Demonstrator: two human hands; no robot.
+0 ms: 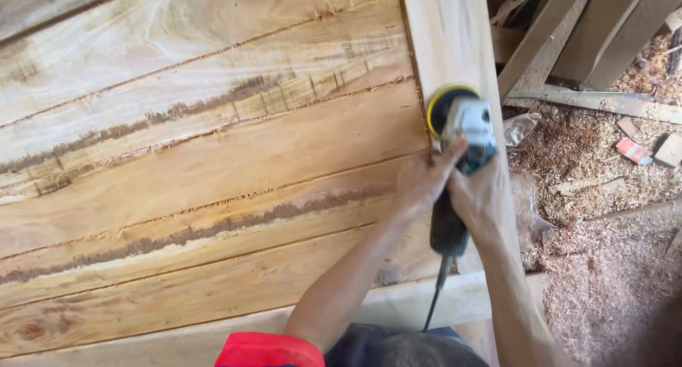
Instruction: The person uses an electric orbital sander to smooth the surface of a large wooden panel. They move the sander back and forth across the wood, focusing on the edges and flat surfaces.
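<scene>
Sander (462,122) on frame board (447,40), both hands (420,182) (482,196) clenched round it — sawdust (604,267), offcuts (568,26) beside

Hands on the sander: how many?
2. The left hand wraps the sander from the left, a finger reaching onto its head. The right hand grips the dark body from the right. The disc rests on the frame board.
</scene>
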